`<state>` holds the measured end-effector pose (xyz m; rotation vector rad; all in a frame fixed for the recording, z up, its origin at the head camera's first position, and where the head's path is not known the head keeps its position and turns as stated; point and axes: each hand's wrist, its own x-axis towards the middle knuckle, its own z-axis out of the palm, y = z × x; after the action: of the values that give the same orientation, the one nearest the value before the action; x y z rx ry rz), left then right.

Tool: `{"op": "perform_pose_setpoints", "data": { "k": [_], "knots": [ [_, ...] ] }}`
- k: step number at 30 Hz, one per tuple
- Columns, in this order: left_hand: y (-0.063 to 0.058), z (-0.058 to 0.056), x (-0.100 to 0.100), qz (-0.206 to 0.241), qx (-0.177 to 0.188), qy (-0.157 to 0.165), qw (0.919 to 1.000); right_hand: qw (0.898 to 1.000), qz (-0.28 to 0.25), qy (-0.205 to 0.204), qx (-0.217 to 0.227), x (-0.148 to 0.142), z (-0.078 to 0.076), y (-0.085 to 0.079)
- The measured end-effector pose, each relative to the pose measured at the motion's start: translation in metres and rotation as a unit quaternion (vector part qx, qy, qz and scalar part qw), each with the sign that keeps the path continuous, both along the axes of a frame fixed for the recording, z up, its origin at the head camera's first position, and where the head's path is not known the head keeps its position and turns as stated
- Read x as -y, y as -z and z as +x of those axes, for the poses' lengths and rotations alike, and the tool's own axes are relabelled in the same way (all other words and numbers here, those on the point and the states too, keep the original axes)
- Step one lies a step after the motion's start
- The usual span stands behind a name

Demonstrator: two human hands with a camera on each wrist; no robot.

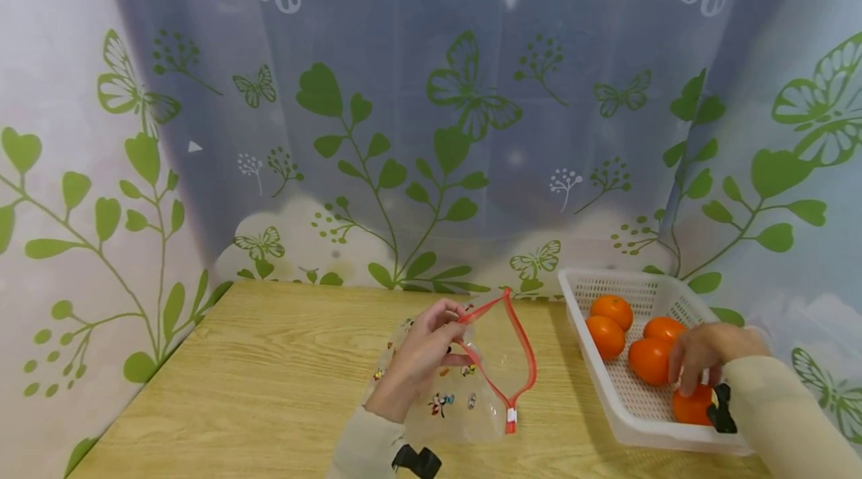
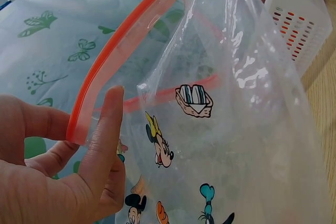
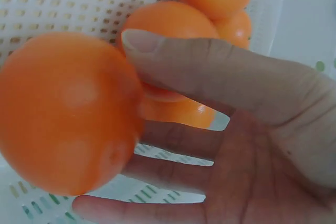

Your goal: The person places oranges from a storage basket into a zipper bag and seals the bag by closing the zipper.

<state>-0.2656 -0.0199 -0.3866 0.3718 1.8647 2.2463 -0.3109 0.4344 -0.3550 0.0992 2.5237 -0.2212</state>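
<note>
A clear zip bag (image 1: 465, 408) with a red zip edge and cartoon prints stands with its mouth spread. My left hand (image 1: 424, 348) pinches the red edge between its fingers; in the left wrist view one finger (image 2: 105, 124) extends along the bag's side. At the right, my right hand (image 1: 717, 352) reaches into a white basket (image 1: 606, 404). Its fairly straight fingers and thumb lie about an orange, round fruit (image 1: 690, 406) near the front corner. In the right wrist view, this fruit (image 3: 68, 114) hides some fingertips, and a gap separates it from the palm.
Several more orange fruits (image 1: 649, 361) lie in the basket, beside and behind the right hand. The basket has perforated walls and stands on a wood-grain table (image 1: 269, 374). A curtain (image 1: 404, 127) printed with leaves and butterflies hangs behind the table.
</note>
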Motion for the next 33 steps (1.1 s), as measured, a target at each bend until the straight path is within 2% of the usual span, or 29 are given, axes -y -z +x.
{"op": "perform_pose_setpoints", "data": {
  "k": [7, 17, 21, 28, 33],
  "knots": [
    [0.0, 0.0, 0.0, 0.001, -0.001, -0.001, 1.0, 0.999, 0.041, -0.008, -0.022, -0.006, -0.001, 0.006],
    [0.0, -0.001, 0.001, -0.001, 0.0, -0.002, 1.0, 0.999, 0.05, -0.008, -0.021, -0.004, -0.001, 0.008],
    [0.0, -0.001, 0.001, 0.0, 0.001, -0.003, 1.0, 0.998, 0.048, -0.022, -0.015, -0.003, -0.002, 0.009],
    [-0.001, -0.001, 0.001, -0.005, 0.0, -0.008, 1.0, 0.999, 0.04, -0.007, -0.008, 0.002, -0.006, 0.007],
    [0.0, -0.001, 0.0, -0.004, 0.0, -0.004, 1.0, 1.0, -0.002, -0.022, 0.007, 0.008, -0.004, -0.001]
  ]
}}
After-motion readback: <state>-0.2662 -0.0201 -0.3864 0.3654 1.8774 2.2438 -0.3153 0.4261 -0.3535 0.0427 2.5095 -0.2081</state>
